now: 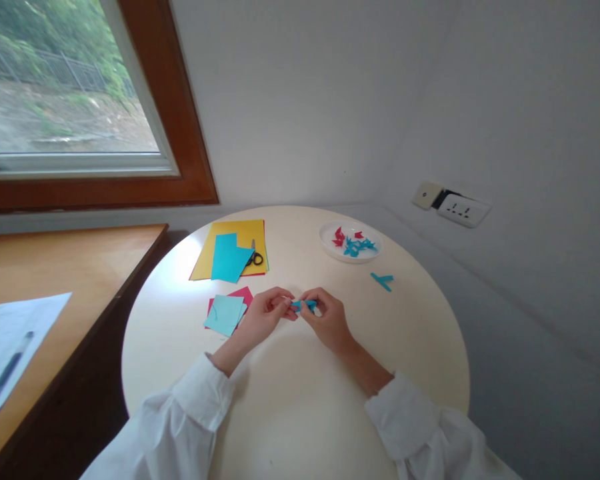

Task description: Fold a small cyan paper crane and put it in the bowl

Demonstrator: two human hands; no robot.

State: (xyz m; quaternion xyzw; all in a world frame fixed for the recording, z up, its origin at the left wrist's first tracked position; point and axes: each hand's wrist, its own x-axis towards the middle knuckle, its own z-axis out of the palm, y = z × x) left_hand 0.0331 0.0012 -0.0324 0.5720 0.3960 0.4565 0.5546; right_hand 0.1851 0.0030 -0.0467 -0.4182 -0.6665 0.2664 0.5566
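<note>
Over the middle of the round cream table (290,400), my left hand (266,313) and my right hand (326,317) meet, each pinching an end of a small folded blue paper piece (304,305). Both hands have their fingers closed on it. White sleeves cover my forearms. Just left of my left hand lie small light blue squares (225,313) on top of a red square (243,293).
A white plate (351,252) with several red and blue folded pieces sits at the back right, with one blue folded piece (383,281) loose beside it. Yellow and blue sheets (230,257) with black scissors (255,257) lie at the back left. A wooden desk (55,280) stands left.
</note>
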